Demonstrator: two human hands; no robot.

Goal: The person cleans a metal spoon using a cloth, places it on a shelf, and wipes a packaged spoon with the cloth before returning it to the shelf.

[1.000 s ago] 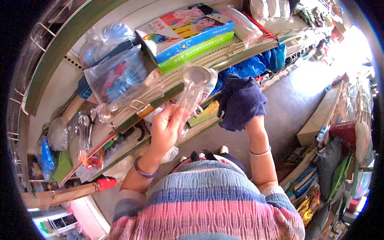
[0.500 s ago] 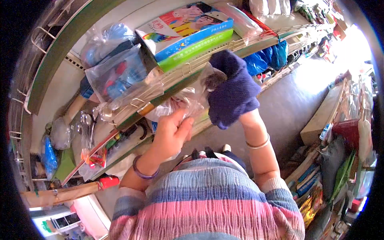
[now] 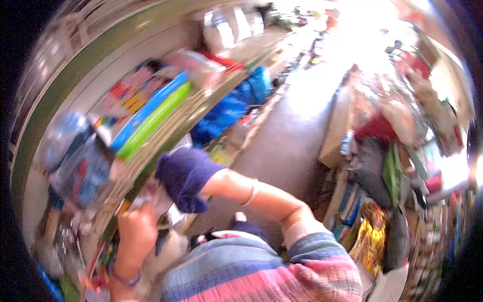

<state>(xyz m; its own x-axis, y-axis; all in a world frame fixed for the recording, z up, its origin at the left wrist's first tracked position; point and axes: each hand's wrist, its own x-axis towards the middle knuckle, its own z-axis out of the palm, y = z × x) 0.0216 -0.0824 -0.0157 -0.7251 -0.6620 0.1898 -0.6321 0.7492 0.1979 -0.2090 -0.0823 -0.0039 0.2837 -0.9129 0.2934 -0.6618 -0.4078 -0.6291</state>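
Observation:
A dark navy knitted cloth (image 3: 183,176) covers my right hand (image 3: 212,184) down to the wrist, hiding its fingers; whether they grip is not visible. Lower and to the left, my left hand (image 3: 137,229) is closed, its fingers curled on a thin clear plastic bag (image 3: 157,197) that reaches toward the cloth. Motion blur softens the bag's outline and the fingertips. Both hands are in front of the shelf's edge.
The shelf (image 3: 171,128) on the left bears flat boxes (image 3: 151,121) and bagged goods (image 3: 80,171). Blue plastic bags (image 3: 221,118) hang below it. A grey aisle floor (image 3: 282,136) runs ahead. More stock, including a gold packet (image 3: 370,236), lines the right side.
The view has swung to the right, so shelf and hands appear farther left and the right-hand goods more central. The cloth stays over my right hand, and my left hand is still closed.

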